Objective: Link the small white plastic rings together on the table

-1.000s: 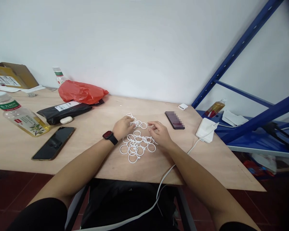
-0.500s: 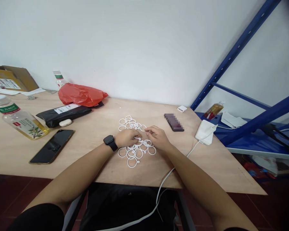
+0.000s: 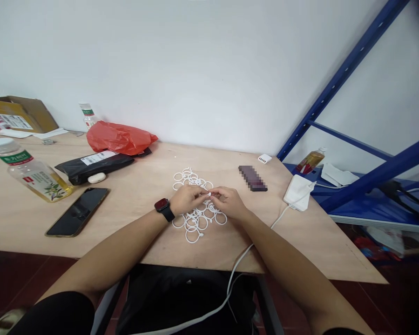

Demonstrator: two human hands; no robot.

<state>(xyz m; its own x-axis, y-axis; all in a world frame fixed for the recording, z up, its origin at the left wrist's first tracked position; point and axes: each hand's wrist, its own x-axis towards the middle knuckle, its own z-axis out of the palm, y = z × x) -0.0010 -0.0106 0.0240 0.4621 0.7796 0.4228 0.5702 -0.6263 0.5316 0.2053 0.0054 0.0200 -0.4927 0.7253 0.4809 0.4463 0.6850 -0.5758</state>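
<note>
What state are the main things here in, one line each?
Left hand, pinching a small white piece
Right hand, pinching it too
White rings, loose, overlapping
Near bottle, capped, partly full
Left-side phone, flat, screen dark
Right-side phone, flat, screen obscured
Red bag, crumpled
Black parcel, lying flat
White case, apparently shut
Watch, strapped to left wrist

soft light brightens the wall (image 3: 195, 83), the floor (image 3: 19, 274) is dim, the upper right corner black.

White rings (image 3: 197, 213) partly hidden behind left hand (image 3: 187, 198)
</note>
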